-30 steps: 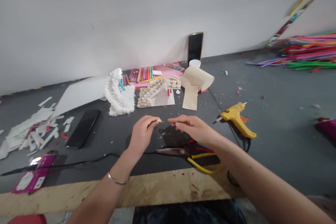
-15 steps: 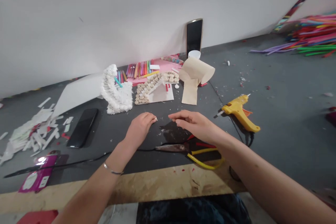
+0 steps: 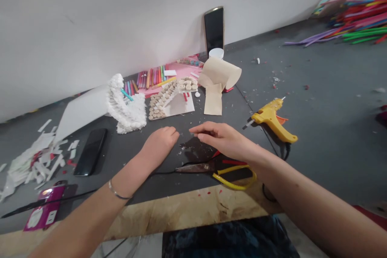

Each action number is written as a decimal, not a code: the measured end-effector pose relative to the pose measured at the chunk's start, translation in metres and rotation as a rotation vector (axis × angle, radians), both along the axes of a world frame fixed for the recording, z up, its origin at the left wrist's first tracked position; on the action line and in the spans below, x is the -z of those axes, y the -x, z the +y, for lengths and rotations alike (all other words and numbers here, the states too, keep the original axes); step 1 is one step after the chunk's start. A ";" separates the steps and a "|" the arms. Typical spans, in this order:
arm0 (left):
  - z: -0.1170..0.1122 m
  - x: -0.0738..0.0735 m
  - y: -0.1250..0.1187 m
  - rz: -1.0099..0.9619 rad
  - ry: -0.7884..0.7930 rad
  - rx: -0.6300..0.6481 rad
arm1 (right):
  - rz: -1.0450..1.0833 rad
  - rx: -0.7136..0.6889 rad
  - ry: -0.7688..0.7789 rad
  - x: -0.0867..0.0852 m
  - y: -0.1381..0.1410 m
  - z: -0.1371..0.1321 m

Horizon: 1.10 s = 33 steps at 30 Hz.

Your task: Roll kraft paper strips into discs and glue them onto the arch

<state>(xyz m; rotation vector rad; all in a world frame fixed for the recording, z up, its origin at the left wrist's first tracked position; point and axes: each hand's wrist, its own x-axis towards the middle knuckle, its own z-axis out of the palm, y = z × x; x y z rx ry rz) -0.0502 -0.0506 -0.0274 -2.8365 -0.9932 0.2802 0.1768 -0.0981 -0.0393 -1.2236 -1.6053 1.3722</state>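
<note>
Gap between hands (image 3: 161, 144), scissors (image 3: 208, 167) blocking nearside

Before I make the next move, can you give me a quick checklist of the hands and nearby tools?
1. Left hand grip visible: cannot tell; curled fingers could hide something small.
2. Right hand apart from the left: ok, a gap shows.
3. Scissors well away from the right hand: not ok, they lie close by.
4. Glue gun nozzle pointing away from both hands: ok.
5. Glue gun hot: cannot tell.
6. Board with beige rolls untouched by either hand: ok.
</note>
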 end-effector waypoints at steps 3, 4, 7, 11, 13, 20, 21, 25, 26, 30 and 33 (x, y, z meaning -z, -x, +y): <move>-0.002 -0.003 -0.006 0.017 0.008 -0.008 | 0.016 0.001 -0.008 0.002 0.000 0.000; -0.003 -0.003 -0.007 0.023 0.007 -0.012 | 0.021 0.001 -0.010 0.003 0.000 0.000; -0.004 -0.004 -0.011 0.073 -0.007 -0.006 | 0.023 -0.006 -0.022 0.004 0.000 0.001; -0.004 -0.004 -0.015 0.122 -0.009 0.000 | -0.103 0.012 -0.141 -0.010 -0.011 -0.001; -0.004 -0.005 -0.016 0.133 -0.007 0.021 | -0.279 0.039 -0.243 -0.023 -0.025 -0.007; -0.001 -0.006 -0.021 0.169 -0.034 0.105 | -0.893 0.033 -0.322 -0.034 -0.081 -0.052; -0.002 -0.005 -0.021 0.161 -0.038 0.114 | -0.934 0.044 -0.299 -0.031 -0.087 -0.059; -0.007 0.002 -0.025 0.098 -0.037 0.141 | -1.065 0.158 -0.247 -0.021 -0.104 -0.076; -0.008 0.004 -0.027 0.092 -0.035 0.146 | -1.088 0.172 -0.240 -0.019 -0.107 -0.078; 0.001 0.001 -0.025 0.062 0.017 0.125 | -1.154 0.178 -0.204 -0.017 -0.112 -0.079; 0.021 -0.017 -0.005 -0.007 -0.006 -0.059 | -1.214 0.233 -0.207 -0.016 -0.117 -0.077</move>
